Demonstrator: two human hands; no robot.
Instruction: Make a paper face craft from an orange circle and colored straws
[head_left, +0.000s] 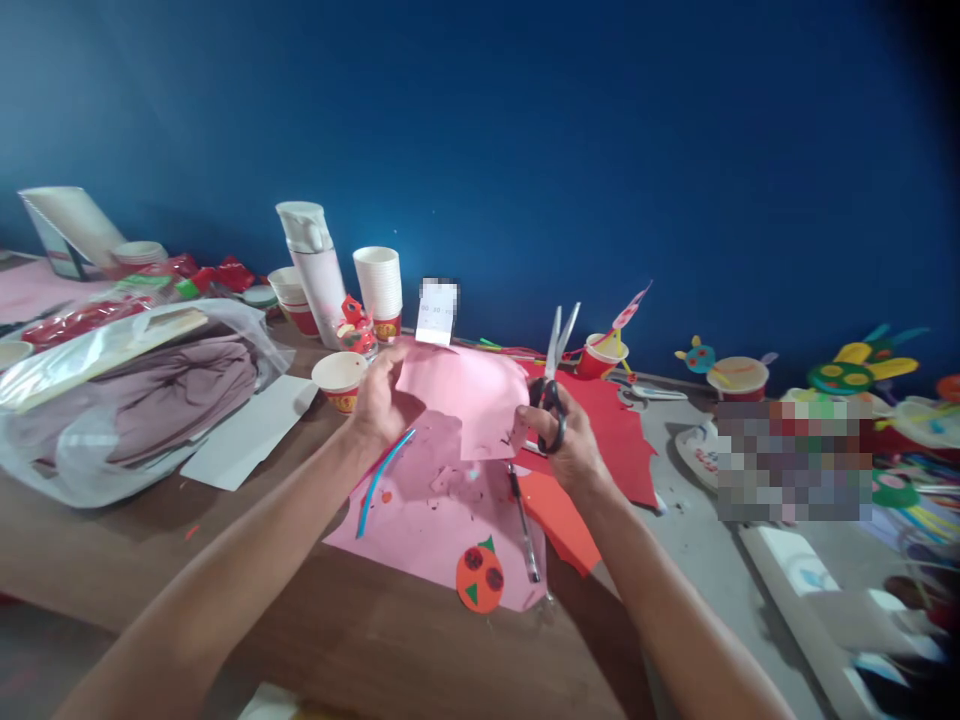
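Note:
My left hand [379,402] is closed on the left edge of a pink paper sheet [472,400], lifting it above the table. Black-handled scissors [553,385] sit in my right hand [566,440], blades open and pointing up; that hand's fingertips also touch the sheet's right edge. Below lies a larger pink sheet [427,520] with a blue straw [381,478], a pen [523,525] and an orange paper cut-out [480,577] with dark spots and green triangles.
Red and orange paper [611,440] lies to the right. Paper cups [377,285] and a white bottle [315,265] stand behind. A plastic bag with cloth [135,400] fills the left. Colourful paper crafts [862,365] line the right side along the blue wall.

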